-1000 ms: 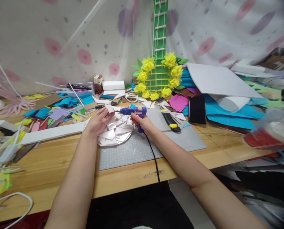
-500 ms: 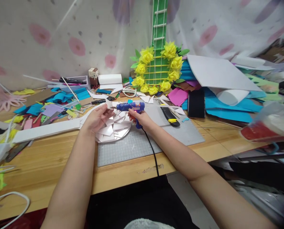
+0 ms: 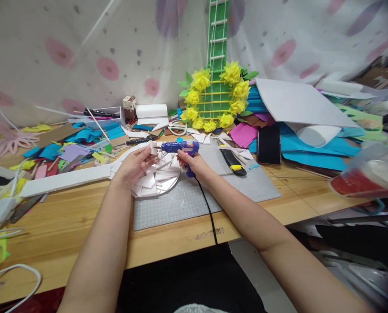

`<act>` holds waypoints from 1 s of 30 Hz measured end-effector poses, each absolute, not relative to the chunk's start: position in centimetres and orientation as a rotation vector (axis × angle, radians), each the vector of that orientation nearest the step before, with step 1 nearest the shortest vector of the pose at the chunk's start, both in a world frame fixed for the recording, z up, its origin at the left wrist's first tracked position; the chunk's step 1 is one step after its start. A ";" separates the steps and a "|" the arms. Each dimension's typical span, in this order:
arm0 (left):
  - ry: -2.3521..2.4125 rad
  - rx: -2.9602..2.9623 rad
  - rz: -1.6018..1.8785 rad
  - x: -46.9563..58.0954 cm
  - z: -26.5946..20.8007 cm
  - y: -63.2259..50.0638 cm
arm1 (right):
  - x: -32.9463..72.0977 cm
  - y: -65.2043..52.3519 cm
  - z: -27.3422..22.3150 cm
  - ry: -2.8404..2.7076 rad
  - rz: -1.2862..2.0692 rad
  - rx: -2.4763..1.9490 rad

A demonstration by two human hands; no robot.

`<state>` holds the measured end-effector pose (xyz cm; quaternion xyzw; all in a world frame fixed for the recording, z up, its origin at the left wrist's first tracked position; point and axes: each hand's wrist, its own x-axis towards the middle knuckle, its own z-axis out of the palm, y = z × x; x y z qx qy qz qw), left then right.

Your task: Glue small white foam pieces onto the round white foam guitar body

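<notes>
In my right hand (image 3: 191, 163) is a blue hot glue gun (image 3: 177, 148), its nozzle pointing left and its black cord running down over the table edge. My left hand (image 3: 135, 164) pinches a small white piece of foam board (image 3: 153, 148) right at the nozzle tip; whether the two touch I cannot tell. Below both hands lies a white guitar-shaped board, its round body (image 3: 144, 191) covered with overlapping white scraps. Its long white neck (image 3: 66, 180) stretches to the left. Part of the body is hidden by my left hand.
A grey cutting mat (image 3: 167, 217) lies under the body, with a yellow-black utility knife (image 3: 233, 161) on it. Behind stands a green guitar model with yellow paper flowers (image 3: 200, 80). Colored paper scraps (image 3: 71, 152) crowd the left; a phone (image 3: 268, 144) and a plastic cup (image 3: 366, 176) are right.
The view has tilted slightly, so everything sits a little lower in the picture. My left hand has turned a little, and the white piece at the nozzle shows a different side.
</notes>
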<state>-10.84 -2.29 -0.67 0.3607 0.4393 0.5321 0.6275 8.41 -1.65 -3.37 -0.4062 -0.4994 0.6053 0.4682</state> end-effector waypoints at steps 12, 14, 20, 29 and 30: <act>1.014 0.846 1.191 -11.0 -0.7 -2.4 | 8.7 -0.9 -4.3 -1.204 1.455 -1.058; 1.013 0.837 1.200 -11.0 -0.7 -2.4 | 8.7 -0.8 -4.4 -1.189 1.453 -1.078; 1.011 0.798 1.218 -10.9 -0.7 -2.4 | 9.0 -0.6 -4.7 -1.204 1.471 -1.068; 1.037 0.766 1.238 -10.9 -0.6 -2.4 | 9.4 -1.2 -3.8 -1.315 1.450 -1.066; 1.041 0.756 1.244 -10.9 -0.5 -2.4 | 9.4 -1.2 -3.8 -1.327 1.449 -1.064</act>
